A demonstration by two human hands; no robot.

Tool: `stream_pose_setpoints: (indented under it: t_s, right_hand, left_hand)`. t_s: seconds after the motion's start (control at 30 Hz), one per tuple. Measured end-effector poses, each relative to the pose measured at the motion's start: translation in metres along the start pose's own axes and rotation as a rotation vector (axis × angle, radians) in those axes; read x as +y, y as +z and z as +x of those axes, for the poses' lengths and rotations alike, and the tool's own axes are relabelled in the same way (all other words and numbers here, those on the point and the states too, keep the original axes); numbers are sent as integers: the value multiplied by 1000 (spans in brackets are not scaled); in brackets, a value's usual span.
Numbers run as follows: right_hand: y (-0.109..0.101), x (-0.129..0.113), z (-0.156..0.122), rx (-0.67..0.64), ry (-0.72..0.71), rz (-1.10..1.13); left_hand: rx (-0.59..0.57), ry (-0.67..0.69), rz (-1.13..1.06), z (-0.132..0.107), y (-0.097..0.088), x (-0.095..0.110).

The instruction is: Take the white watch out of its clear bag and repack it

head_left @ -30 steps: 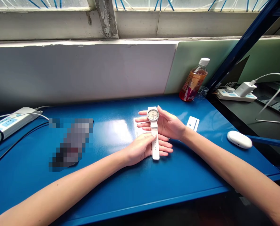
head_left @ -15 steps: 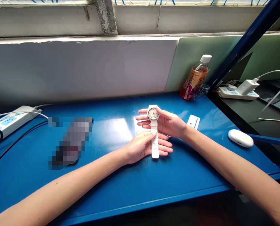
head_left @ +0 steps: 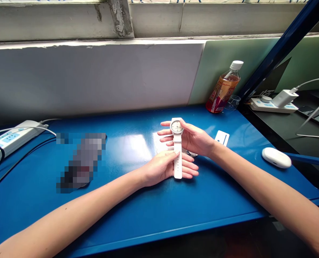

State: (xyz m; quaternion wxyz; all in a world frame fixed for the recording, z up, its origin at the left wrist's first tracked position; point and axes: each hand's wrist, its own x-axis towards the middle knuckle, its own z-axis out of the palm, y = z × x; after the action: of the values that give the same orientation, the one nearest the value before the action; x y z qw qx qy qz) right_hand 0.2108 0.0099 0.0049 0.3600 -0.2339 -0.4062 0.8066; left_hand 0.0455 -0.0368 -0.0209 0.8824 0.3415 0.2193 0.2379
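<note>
Fingers (head_left: 189,166) spread, the right hand (head_left: 196,139) and left hand (head_left: 159,166) pinched a round-dialled white wristwatch (head_left: 177,146), its holed strap (head_left: 178,168) crossing the left.

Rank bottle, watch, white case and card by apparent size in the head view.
1. Bottle
2. Watch and white case: too alike to rank
3. Card, partly hidden

Glossy blue surface (head_left: 159,211) against grey-white wall panel (head_left: 95,79), green panel (head_left: 218,55) right of it, paint-chipped window post (head_left: 119,19) above, diagonal blue beam (head_left: 284,46) at right, bright glare (head_left: 131,145) mid-surface.
</note>
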Motion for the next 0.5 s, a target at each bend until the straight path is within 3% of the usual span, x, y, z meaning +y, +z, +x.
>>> stream_pose_setpoints:
  t_s: [0.5]
  right_hand:
    - [3, -5, -3, -56, 69, 57]
  left_hand:
    - [-8, -7, 3, 0, 0, 0]
